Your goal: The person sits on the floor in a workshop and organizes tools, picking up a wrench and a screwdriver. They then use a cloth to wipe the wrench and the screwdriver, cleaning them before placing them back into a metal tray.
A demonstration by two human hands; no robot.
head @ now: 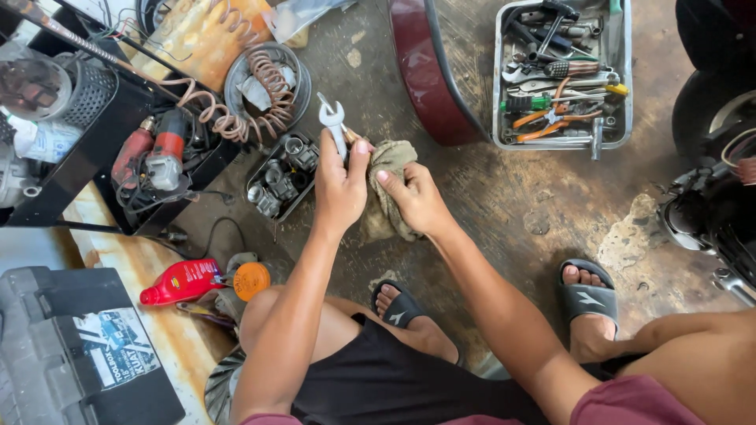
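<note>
The left hand point(340, 189) grips a spanner point(334, 126), fingers pressed together around its shaft, head pointing away. Just right of it, the right hand point(417, 197) pinches a grimy rag point(390, 169) against the shaft. Wiping seems under way; next, a firm stroke along the metal.

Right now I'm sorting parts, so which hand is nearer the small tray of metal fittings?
Left. The left hand, holding a wrench, is just right of the tray of fittings. The right hand, on the rag, sits farther right.
</note>
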